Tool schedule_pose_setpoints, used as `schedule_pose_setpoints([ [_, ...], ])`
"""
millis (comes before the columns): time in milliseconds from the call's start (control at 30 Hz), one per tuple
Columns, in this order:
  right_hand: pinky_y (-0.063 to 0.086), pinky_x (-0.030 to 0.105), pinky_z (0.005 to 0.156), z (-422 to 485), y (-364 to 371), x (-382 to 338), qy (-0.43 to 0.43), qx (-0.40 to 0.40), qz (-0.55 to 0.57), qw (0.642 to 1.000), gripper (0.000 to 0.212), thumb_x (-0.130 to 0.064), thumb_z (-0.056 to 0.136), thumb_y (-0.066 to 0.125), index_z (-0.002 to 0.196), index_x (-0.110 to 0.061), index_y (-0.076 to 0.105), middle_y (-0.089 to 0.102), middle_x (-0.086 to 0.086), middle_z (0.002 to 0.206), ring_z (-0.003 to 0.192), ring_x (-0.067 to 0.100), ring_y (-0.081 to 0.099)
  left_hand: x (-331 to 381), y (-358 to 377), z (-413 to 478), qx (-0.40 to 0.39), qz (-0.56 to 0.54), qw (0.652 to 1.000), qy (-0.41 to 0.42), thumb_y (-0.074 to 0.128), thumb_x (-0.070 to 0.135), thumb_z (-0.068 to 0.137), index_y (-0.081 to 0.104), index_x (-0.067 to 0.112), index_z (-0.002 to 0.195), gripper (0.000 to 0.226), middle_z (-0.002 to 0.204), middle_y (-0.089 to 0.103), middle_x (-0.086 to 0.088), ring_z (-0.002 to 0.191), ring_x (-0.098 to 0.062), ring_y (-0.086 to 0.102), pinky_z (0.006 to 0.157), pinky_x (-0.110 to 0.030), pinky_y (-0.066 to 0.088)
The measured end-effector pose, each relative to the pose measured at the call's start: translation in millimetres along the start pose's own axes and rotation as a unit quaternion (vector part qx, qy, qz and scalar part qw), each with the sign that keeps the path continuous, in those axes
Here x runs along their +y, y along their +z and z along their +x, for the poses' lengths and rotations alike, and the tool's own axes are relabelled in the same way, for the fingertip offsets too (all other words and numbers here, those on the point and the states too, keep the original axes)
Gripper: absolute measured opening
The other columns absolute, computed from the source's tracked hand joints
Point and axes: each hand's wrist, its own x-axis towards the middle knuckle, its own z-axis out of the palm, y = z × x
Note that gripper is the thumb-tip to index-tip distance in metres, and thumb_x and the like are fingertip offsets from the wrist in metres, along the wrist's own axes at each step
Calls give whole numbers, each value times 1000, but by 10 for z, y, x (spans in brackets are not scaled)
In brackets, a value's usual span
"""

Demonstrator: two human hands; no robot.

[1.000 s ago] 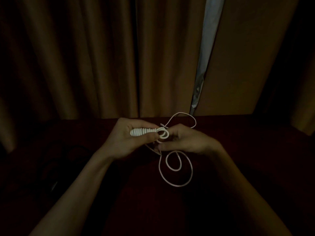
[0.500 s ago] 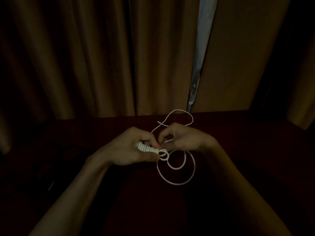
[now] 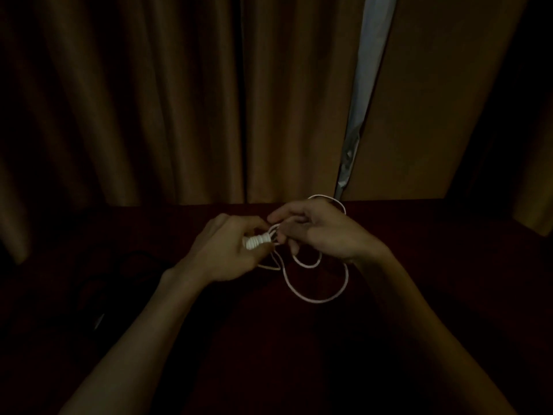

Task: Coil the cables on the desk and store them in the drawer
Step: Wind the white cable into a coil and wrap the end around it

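Note:
A white cable [image 3: 317,296] lies partly in loose loops on the dark red desk [image 3: 434,265]. Its wound part, a tight white coil [image 3: 256,241], sits in my left hand [image 3: 227,250], whose fingers curl round it. My right hand [image 3: 323,232] is just to the right of the coil, fingers curled, pinching the loose strand close to the coil's end. One loop rises behind my right hand; two more hang below it. No drawer is visible.
A dark cable or similar black object [image 3: 119,277] lies in shadow on the desk at the left, hard to make out. Brown curtains [image 3: 179,100] hang behind the desk, with a pale gap [image 3: 362,94] between them. The room is very dim.
Both hands have shifted slightly toward the back of the desk. My right hand has carried the strand round the coil's end, and the loose loops have shrunk a little.

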Motion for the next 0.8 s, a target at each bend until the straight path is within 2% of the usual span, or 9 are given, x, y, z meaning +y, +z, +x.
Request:
schedule_pose_setpoints([
  [100,47,40,69,-13,102,-81,-13,-13,71,997,15,-14,105,53,119,-10,57,73,10,83,67,26,67,-49,8,-2,105,-47,992,-45,71,38,90,75,40,104,15,79,73,20,70,0,67,61,-26,52],
  [233,52,42,80,-23,160,-46,34,-47,79,995,26,-24,106,53,117,-2,46,74,18,82,75,33,70,-148,-38,37,260,-83,958,-89,75,36,89,79,31,104,16,94,74,20,85,14,65,77,-11,50],
  [300,52,39,81,-49,108,37,57,-67,-3,996,37,-33,102,59,114,2,53,74,16,81,76,26,68,-251,-103,35,289,-90,948,-102,75,33,90,79,27,104,16,96,72,20,88,19,62,77,-1,43],
  [400,41,31,71,-77,10,191,76,-64,-111,989,52,-54,95,62,92,-2,65,61,1,71,68,12,55,-418,-176,-4,300,-87,940,-137,73,37,91,79,26,108,22,103,76,15,98,5,67,83,-8,46],
  [467,40,23,75,-76,-66,311,95,-20,-78,992,52,-60,94,56,81,-12,66,61,-15,70,70,-2,57,-493,-191,-18,307,-76,937,-151,72,41,91,79,27,110,24,105,77,13,101,0,69,87,-18,51],
  [533,40,21,65,-71,-155,452,140,38,-3,989,47,-63,96,51,81,-22,67,63,-21,66,62,-7,57,-513,-191,-10,308,-71,936,-153,71,43,91,78,28,111,26,105,77,12,100,-1,69,88,-21,52],
  [600,31,20,49,-75,-242,591,172,87,63,979,40,-57,99,53,82,-24,65,57,-15,62,49,-2,50,-492,-175,-8,304,-65,938,-154,71,46,91,78,30,112,28,106,77,12,100,-2,69,87,-21,51],
  [667,27,19,43,-81,-306,675,183,144,104,967,34,-43,100,59,73,-22,58,50,-5,61,47,3,44,-463,-154,-13,298,-47,941,-154,69,51,91,77,33,114,30,107,77,11,101,-6,70,86,-23,52],
  [800,41,24,57,-62,-399,675,218,265,209,916,21,-27,99,62,79,-21,60,55,-3,71,62,8,54,-457,-162,-33,291,-38,941,-169,68,52,91,76,36,115,30,104,77,10,95,-8,70,79,-22,48],
])
